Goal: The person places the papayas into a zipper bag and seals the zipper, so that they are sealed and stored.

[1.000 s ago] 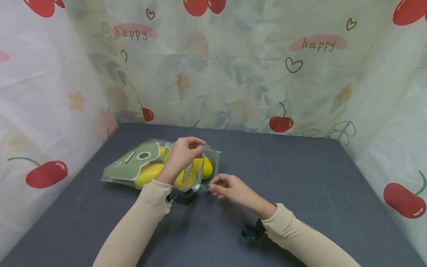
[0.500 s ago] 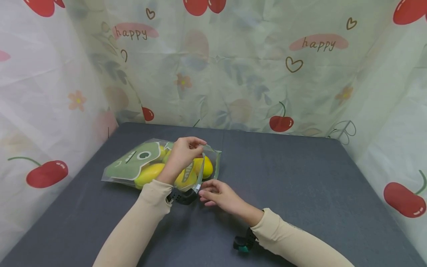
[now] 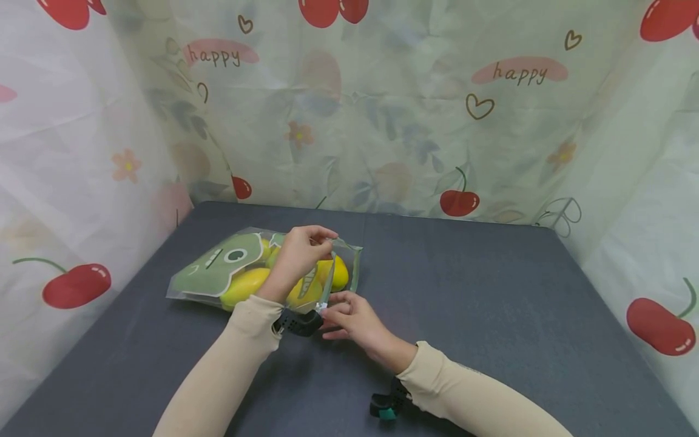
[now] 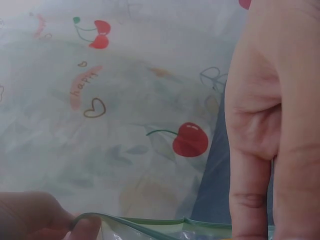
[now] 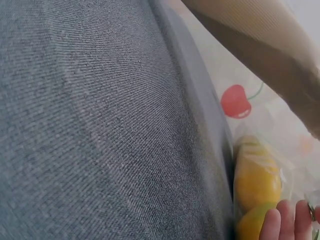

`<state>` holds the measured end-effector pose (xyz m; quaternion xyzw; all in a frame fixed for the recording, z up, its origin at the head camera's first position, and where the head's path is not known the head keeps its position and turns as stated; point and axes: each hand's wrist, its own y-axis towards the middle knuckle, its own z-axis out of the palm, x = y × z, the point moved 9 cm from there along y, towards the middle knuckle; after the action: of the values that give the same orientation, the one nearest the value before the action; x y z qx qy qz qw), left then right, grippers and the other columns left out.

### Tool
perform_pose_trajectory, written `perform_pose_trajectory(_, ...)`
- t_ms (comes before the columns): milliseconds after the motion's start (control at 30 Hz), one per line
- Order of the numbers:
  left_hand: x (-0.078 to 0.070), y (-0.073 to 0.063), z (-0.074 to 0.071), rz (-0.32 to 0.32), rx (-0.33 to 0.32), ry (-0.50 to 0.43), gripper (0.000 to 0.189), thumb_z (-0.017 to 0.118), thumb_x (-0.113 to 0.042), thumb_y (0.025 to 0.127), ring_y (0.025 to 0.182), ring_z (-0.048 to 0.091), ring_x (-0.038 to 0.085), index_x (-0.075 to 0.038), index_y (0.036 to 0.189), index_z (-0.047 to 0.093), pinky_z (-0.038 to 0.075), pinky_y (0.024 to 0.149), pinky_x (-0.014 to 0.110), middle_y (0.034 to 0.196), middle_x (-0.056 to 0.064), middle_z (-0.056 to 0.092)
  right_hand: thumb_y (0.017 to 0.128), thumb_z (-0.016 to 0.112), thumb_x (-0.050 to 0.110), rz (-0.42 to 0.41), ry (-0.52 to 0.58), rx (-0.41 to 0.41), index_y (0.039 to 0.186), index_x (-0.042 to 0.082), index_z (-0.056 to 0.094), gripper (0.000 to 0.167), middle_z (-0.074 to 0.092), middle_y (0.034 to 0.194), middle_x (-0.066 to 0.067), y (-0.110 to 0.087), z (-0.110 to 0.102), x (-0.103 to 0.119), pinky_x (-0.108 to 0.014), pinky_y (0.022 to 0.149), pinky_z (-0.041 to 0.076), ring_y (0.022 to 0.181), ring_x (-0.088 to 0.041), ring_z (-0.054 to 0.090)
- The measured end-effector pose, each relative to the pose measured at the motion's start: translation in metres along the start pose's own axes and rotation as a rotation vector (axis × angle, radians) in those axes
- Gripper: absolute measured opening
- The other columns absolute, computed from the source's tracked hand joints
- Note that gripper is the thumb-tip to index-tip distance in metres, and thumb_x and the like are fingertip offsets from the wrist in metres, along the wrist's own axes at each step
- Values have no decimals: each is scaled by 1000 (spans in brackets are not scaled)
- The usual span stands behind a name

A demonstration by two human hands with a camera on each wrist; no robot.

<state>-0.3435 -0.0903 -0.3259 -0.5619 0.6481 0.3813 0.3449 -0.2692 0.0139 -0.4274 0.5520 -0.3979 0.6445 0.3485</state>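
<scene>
A clear zip bag [image 3: 204,276] with a green cartoon print lies on its side on the dark table, its mouth facing right. Several yellow mangoes [image 3: 243,286] fill it. My left hand [image 3: 300,252] pinches the green-edged rim of the mouth; the left wrist view shows the same hand [image 4: 42,216] with thumb and finger on that rim. At the near corner, my right hand [image 3: 357,321] pinches the small whitish zip slider [image 3: 321,307] between thumb and index finger. Its other fingers [image 5: 285,222] are extended beside the bag, near the mangoes, in the right wrist view.
A dark cloth-covered table [image 3: 464,315] spreads out under both arms. Patterned curtains [image 3: 382,121] stand close behind it and on both sides. Each wrist wears a black camera band [image 3: 303,323].
My right hand has moved left from the bag's open edge to the corner and now pinches the zip slider. The left hand and the bag have stayed in place.
</scene>
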Motion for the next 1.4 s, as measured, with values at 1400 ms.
perform_pose_trajectory(1400,73,-131,37,-293,494,-381,34,54,-11,94,70,61,10,14,117,58,57,66,26,81,4,64,91,63,3,22,-75,16,135,-13,38,53,72,88,-20,-6,-18,-1,-40,75,59,68,-9,68)
